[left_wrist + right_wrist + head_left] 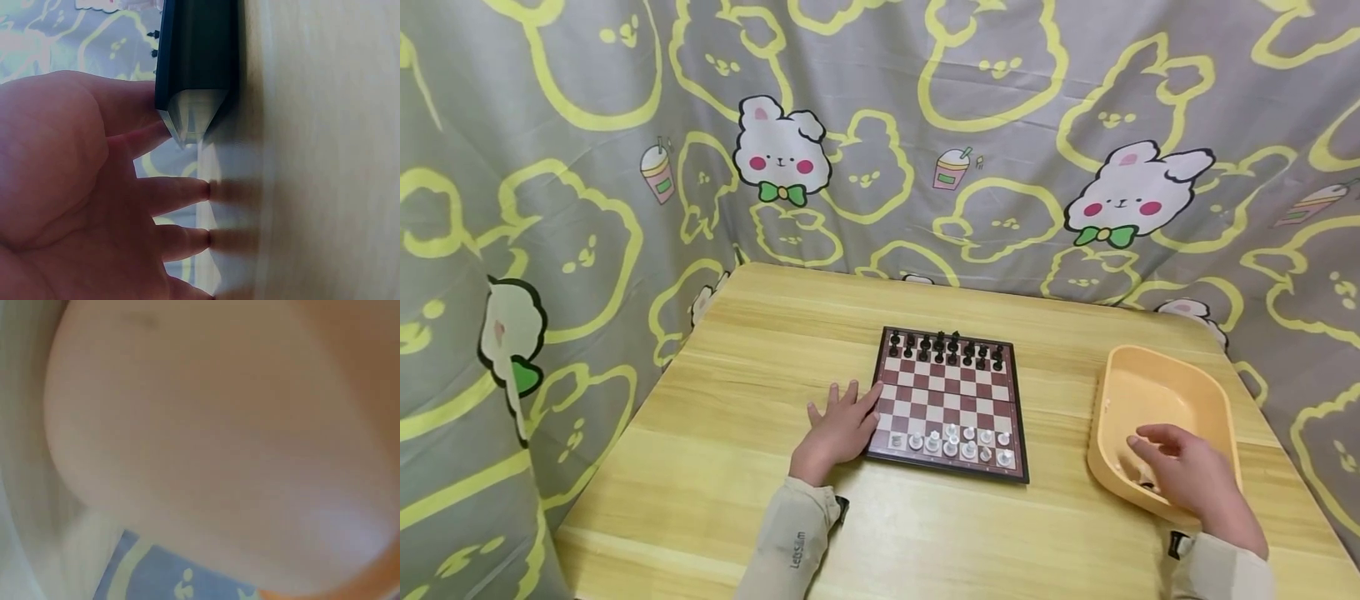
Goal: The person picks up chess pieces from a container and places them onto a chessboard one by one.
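My left hand (838,425) rests at the left edge of a chessboard (917,408), fingers spread. In the left wrist view, the thumb side lies against the dark board edge (197,50), while other fingertips (200,188) reach the table. Black chess pieces (939,343) stand in two rows on the far side. White chess pieces (969,451) fill the near row, with several more before them on the right. Over the near part of an orange tray (1131,375) is my right hand (1195,471), fingers loosely bent; nothing shows between them. Small dark and white bits lie below it.
The light wooden table (722,392) carries the board in the middle and the tray to its right. A grey curtain (880,75) with yellow outlines and rabbit prints hangs behind the table and along its sides. The tray's wall (206,444) fills most of the right wrist view.
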Demonstrator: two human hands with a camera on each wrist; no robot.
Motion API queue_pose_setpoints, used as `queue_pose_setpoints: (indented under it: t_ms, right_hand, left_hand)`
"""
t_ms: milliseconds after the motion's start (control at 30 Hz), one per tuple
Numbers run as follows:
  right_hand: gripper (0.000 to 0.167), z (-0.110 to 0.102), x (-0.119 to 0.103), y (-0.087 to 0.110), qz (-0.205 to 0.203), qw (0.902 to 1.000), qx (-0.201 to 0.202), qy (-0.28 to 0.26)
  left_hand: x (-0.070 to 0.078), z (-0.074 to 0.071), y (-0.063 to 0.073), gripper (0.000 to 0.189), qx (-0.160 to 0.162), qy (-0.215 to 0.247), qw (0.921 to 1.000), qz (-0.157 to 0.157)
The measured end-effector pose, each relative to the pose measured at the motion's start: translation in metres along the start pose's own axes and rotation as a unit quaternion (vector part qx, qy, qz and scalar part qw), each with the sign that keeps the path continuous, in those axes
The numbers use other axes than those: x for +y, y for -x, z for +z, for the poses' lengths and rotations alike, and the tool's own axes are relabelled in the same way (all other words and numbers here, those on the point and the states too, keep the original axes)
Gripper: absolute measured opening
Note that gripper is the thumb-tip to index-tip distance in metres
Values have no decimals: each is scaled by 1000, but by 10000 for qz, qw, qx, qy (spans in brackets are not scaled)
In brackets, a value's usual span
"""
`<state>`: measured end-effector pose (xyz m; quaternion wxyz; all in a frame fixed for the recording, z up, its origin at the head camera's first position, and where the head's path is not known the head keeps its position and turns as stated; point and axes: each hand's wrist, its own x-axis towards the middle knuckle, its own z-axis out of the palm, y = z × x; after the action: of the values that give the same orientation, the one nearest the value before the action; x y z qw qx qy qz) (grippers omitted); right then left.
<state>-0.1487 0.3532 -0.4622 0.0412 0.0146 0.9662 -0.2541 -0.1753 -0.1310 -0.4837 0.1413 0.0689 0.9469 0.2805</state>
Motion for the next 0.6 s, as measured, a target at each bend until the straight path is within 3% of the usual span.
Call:
queue_pose_setpoints:
  t_ms: [100,267,433,600]
  right_hand:
    - [62,1,2,-2,48,9981,-580,203]
    - [68,1,2,-2,415,9928,-1106,173]
    - [58,-1,-1,2,926,9852,-1442,-7]
    - [46,-1,1,3,847,9828,-1640,-89]
  left_hand:
    - [0,0,0,53,-11,-10,10000,-12]
    - [0,0,0,53,1,-43,10000,-32]
    - [0,0,0,53,-3,-60,10000,-38]
    - [1,0,-1,53,5,-84,10000,-22]
